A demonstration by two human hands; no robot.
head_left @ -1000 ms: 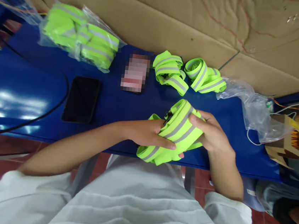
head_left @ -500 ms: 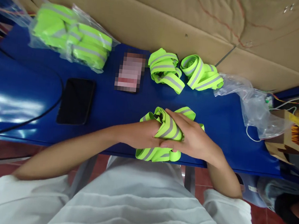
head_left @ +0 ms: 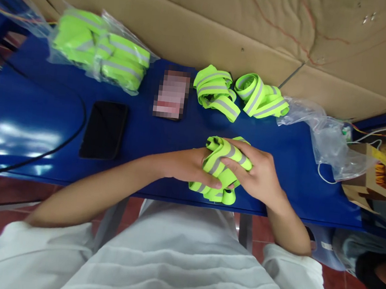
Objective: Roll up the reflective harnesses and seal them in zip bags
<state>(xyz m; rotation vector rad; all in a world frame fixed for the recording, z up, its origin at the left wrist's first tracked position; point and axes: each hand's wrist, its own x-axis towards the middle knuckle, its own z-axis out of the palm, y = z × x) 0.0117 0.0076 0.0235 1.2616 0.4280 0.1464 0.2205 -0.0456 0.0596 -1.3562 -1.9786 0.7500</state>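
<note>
Strapping (head_left: 215,165) — lime-yellow fabric, grey-striped — is clamped in left hand (head_left: 194,166) and right hand (head_left: 260,174) over the glossy blue table (head_left: 166,135), seemingly part-gathered, loops loose; two matching coils (head_left: 214,90) lie beyond, unheld.

A green strap bundle (head_left: 220,153) with gray stripes is gripped between both hands near the front edge of the blue counter (head_left: 152,133). The left hand (head_left: 194,166) holds its left side, thumb across the front; the right hand (head_left: 258,173) wraps the right side, though its far fingers are hard to make out. Beyond them, two loose strap coils (head_left: 262,96) lie side by side, with a pixelated rectangular item (head_left: 171,94) to their left. Farther left is a bagged strap bundle (head_left: 99,49), and nearer the person a flat black device (head_left: 104,130). A crumpled clear bag (head_left: 327,140) lies at right, against an open cardboard box (head_left: 367,176).
</note>
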